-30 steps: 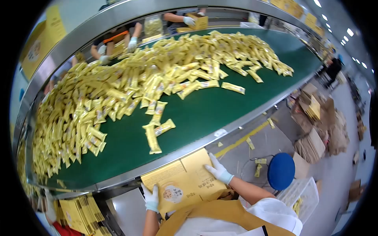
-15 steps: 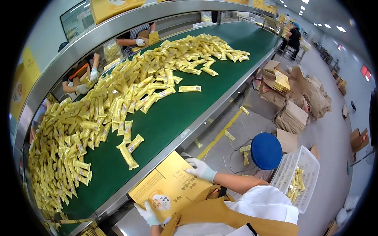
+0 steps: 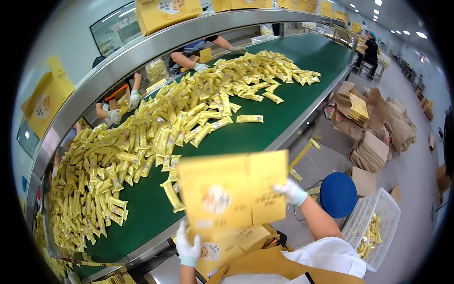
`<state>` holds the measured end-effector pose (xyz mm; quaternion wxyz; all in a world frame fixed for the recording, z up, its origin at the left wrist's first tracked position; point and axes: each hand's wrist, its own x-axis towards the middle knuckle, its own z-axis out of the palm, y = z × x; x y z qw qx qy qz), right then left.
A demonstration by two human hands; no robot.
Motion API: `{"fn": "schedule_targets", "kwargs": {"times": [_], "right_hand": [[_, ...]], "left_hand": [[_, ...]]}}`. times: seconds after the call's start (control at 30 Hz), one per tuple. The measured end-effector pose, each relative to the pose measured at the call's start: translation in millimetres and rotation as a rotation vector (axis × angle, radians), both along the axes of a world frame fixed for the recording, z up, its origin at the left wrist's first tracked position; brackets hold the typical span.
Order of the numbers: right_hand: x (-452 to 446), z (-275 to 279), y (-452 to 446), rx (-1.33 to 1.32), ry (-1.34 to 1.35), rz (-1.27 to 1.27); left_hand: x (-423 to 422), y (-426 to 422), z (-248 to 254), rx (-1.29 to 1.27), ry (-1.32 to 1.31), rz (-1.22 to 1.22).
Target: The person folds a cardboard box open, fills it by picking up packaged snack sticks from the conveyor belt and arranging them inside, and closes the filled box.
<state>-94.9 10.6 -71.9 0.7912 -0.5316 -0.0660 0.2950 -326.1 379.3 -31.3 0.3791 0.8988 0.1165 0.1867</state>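
A flat yellow printed carton (image 3: 231, 189) is held up at an angle over the near edge of the belt, slightly blurred. My right hand (image 3: 292, 191), in a white glove, grips its right edge. Just below its lower left corner is my left hand (image 3: 188, 247), also gloved, with thumb and fingers apart; whether a fingertip touches the carton I cannot tell. Under the raised carton more flat yellow cartons (image 3: 246, 235) lie in front of my brown apron. Yellow wrapped sticks (image 3: 156, 137) cover much of the green conveyor belt (image 3: 222, 144).
Across the belt, co-workers' gloved hands (image 3: 113, 115) reach among the sticks. To my right stand a blue round stool (image 3: 338, 194) and a white plastic basket (image 3: 385, 236) holding loose sticks. Cardboard boxes (image 3: 370, 152) and brown paper lie beyond. A metal rail (image 3: 113, 59) arches over the belt.
The top carton has been lifted off the flat cartons and raised over the belt edge by my right hand. My left hand's fingers have spread. The camera view has shifted slightly.
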Motion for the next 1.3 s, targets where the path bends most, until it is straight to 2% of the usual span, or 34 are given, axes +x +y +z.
{"fn": "schedule_targets", "kwargs": {"times": [0.07, 0.17, 0.2, 0.23, 0.27, 0.37, 0.47, 0.57, 0.7, 0.83, 0.93, 1.03, 1.13, 1.3], "right_hand": [[25.6, 14.1, -22.4, 0.167, 0.005, -0.326], [76.6, 17.5, -56.6, 0.359, -0.012, -0.826], [94.7, 14.0, -69.4, 0.396, -0.042, -0.949], [118.1, 4.7, -85.6, 0.315, -0.025, -1.125], [136.8, -7.4, -99.8, 0.321, -0.1, -1.191], [189.1, -24.2, -120.4, 0.09, -0.168, -1.426], [254.1, -62.3, -148.5, -0.061, -0.292, -1.319], [325.6, -86.8, -143.8, -0.094, -0.291, -1.186], [370.0, -60.5, -43.3, 0.095, -0.011, -0.93], [369.7, -56.4, 58.2, 0.062, 0.07, -0.603], [359.4, -53.1, 64.3, 0.065, 0.107, -0.364], [346.8, -36.4, 28.4, -0.005, 0.1, -0.22], [358.1, -20.0, 21.9, 0.017, 0.126, -0.17], [405.0, -59.1, 98.7, 0.171, 0.119, -0.254]], "left_hand": [[28.8, 9.0, -13.6, 0.26, 0.036, -0.224], [87.8, 11.6, -4.9, 0.415, 0.203, -0.542], [104.9, 14.1, -12.5, 0.461, 0.225, -0.562], [123.3, 17.7, -23.0, 0.507, 0.246, -0.583], [139.7, 20.8, -31.0, 0.554, 0.266, -0.605], [179.7, 21.3, -37.1, 0.666, 0.309, -0.61], [201.2, 11.6, -35.0, 0.72, 0.334, -0.614], [212.9, 9.1, -31.9, 0.721, 0.367, -0.64], [222.5, 9.2, -27.8, 0.679, 0.385, -0.665], [227.0, 9.6, -26.2, 0.622, 0.389, -0.671], [228.9, 9.3, -26.1, 0.601, 0.406, -0.676], [229.9, 10.5, -27.6, 0.583, 0.403, -0.676], [229.6, 11.4, -28.1, 0.577, 0.408, -0.683], [229.9, 12.6, -30.0, 0.585, 0.397, -0.689]]}}
